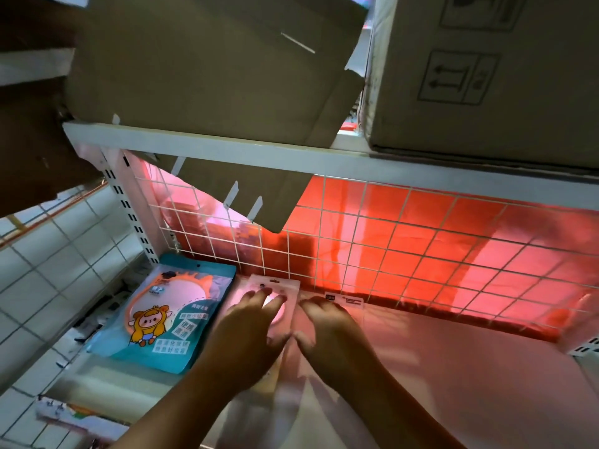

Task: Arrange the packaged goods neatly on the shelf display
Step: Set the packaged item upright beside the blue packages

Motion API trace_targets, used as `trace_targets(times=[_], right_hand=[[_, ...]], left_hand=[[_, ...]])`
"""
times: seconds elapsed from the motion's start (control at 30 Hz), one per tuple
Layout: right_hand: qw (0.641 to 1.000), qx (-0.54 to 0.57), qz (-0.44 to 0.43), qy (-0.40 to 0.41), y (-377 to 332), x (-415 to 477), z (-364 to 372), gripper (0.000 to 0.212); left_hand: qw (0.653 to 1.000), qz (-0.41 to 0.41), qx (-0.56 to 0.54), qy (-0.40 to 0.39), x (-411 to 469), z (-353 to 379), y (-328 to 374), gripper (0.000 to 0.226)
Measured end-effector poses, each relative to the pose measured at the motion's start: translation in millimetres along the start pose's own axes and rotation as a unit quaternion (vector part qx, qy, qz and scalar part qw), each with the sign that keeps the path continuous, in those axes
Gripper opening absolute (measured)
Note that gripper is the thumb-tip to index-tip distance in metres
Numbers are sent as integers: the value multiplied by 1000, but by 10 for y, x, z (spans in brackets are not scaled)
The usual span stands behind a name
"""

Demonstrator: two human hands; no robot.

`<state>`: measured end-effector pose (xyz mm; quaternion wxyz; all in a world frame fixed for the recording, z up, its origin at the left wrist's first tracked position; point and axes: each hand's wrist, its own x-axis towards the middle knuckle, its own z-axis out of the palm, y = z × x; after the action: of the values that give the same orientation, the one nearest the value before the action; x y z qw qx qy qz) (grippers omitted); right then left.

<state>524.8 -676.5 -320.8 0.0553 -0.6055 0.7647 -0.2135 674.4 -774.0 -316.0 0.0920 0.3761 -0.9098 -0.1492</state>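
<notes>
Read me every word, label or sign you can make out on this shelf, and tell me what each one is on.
"便携": large white characters on the teal packet; its other Chinese print is too blurred to read with certainty.
Cardboard box: framed handling symbols with arrows, no words.
Clear packet by the wire grid: a small printed label, too small to read.

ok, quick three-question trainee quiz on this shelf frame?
1. True or false: the teal packet lies to the left of the left hand.
2. What sits on the upper shelf? A cardboard boxes; B bottles; C folded towels.
3. Fill in: the back panel behind the packets is a white wire ___.
Key: 1 true; 2 A; 3 grid.
</notes>
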Motion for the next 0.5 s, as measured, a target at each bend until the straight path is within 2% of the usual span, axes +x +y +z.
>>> trace_targets(times=[0.3,0.5], right_hand=[[997,-18,56,48,222,-294,-664,52],[986,-50,117,109,132,-701,-1167,56]], left_hand=[[992,99,-44,62,-36,-469,601,58],[967,240,-67,62,3,-815,1055,60]])
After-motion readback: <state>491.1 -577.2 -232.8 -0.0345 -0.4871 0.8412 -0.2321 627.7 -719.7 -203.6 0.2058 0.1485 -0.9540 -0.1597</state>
